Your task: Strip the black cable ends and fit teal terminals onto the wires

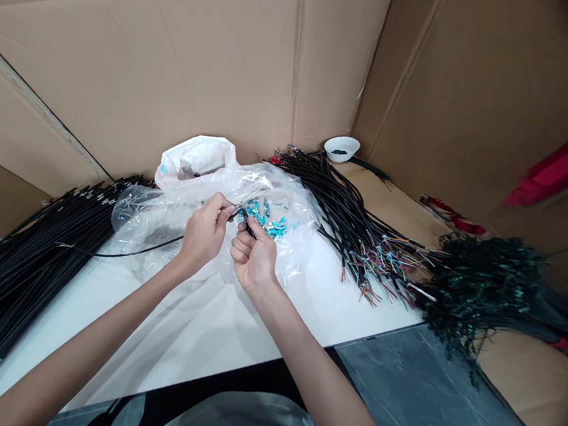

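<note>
Both hands are close together over a clear plastic bag on the white table top. My left hand pinches a thin black cable, whose far end with bare wire tips trails off to the left. My right hand is closed on a short black cable part, its fingertips almost touching those of my left hand. Thin wire ends show between the hands, too small to make out in detail. Just behind my right hand, small turquoise pieces lie scattered on the bag.
Long black cables fill the left side. A heap of shorter black cables with coloured wire ends lies right of the bag, beside a white bowl. Dark green stranded bundles lie far right. Cardboard walls stand behind.
</note>
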A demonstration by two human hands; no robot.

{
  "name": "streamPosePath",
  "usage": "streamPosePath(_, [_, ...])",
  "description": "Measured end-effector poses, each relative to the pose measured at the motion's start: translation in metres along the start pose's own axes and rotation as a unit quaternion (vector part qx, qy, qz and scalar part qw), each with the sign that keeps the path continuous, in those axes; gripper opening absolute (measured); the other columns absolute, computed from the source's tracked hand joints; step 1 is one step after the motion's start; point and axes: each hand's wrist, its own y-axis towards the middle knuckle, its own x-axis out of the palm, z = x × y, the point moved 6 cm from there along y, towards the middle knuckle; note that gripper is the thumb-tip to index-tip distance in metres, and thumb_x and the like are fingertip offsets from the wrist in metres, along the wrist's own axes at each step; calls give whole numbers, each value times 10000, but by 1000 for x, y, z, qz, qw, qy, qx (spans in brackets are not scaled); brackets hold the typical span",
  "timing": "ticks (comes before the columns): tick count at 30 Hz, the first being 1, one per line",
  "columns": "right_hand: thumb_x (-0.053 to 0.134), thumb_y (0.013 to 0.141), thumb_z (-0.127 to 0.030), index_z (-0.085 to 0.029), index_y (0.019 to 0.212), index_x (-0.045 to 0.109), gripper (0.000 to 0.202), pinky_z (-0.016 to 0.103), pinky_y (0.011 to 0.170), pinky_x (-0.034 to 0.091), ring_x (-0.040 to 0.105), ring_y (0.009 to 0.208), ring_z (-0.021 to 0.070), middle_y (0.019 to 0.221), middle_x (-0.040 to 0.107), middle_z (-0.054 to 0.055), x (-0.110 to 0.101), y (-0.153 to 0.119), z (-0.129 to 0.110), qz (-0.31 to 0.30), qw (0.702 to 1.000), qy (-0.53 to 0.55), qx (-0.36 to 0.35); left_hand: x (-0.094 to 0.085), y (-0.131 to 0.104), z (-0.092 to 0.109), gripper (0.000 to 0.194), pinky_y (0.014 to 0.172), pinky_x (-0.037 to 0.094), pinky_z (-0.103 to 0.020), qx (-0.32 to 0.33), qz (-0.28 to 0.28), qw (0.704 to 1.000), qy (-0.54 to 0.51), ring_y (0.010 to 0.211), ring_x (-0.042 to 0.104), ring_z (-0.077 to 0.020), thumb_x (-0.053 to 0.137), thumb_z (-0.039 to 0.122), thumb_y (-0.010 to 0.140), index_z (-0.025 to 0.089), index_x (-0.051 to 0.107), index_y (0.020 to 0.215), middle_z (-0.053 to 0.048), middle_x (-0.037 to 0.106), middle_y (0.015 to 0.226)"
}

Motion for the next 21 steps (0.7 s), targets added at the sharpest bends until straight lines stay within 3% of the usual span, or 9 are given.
streamPosePath(8, [383, 1056, -289, -151, 609, 506, 484, 158, 334, 86, 45, 398, 44, 431, 185, -127, -3, 0, -1, 18, 999, 34, -10, 2, 1, 2, 158, 694, 439, -296, 2, -7, 1000, -18, 740, 618, -181, 454, 327, 993, 228, 512, 884, -4, 646, 803])
streamPosePath(21, [439, 1007, -284, -152, 660, 529, 382, 165, 365, 73, 71, 397, 33, 454, 210, -129, 3, -10, 5, -16, 997, -48, -66, -4, 0, 0, 157, 633, 397, -289, -2, 14, 1000, -26, 667, 589, -168, 460, 332, 998, 231, 484, 881, 7, 644, 771])
